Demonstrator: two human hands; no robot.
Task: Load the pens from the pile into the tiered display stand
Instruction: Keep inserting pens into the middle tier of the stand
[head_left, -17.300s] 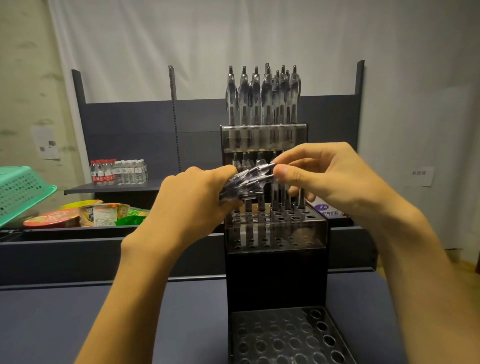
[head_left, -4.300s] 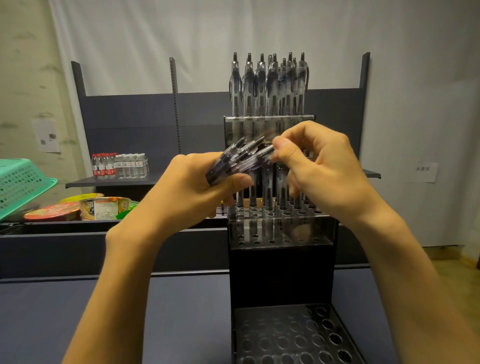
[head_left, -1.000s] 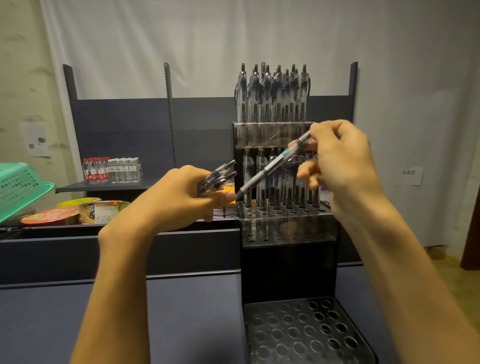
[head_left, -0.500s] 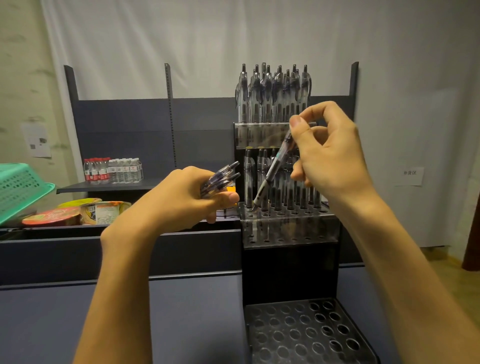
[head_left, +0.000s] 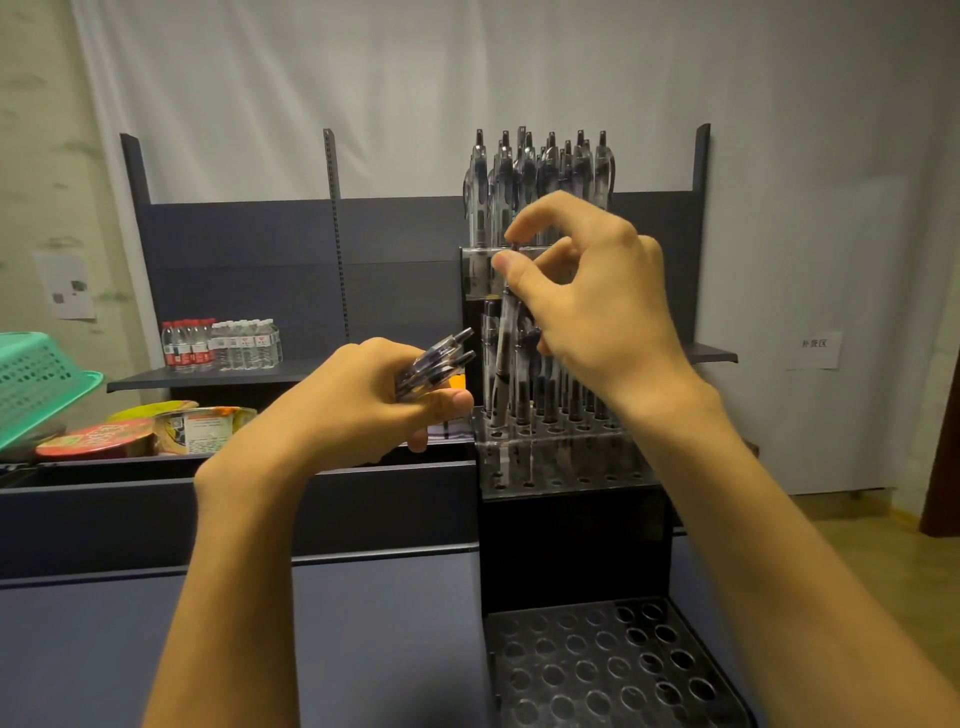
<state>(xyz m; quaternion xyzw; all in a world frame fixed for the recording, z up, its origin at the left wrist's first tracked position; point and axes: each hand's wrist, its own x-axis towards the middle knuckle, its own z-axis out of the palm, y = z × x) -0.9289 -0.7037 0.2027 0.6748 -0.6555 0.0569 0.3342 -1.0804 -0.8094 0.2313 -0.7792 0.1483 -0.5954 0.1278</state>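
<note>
Turning upright since a moment ago, the pen (head_left: 503, 358) is pinched in my right hand (head_left: 587, 306), tip at the middle tier of the stand (head_left: 558, 457). My left hand (head_left: 358, 405) grips the spare pens (head_left: 434, 361); insertion comes next.

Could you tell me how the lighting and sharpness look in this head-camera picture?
Head view: dim, warm indoor light; the right hand and its pen are slightly motion-blurred; the left hand with its bundle of pens is sharper; wide-angle bending shows at the edges.
</note>
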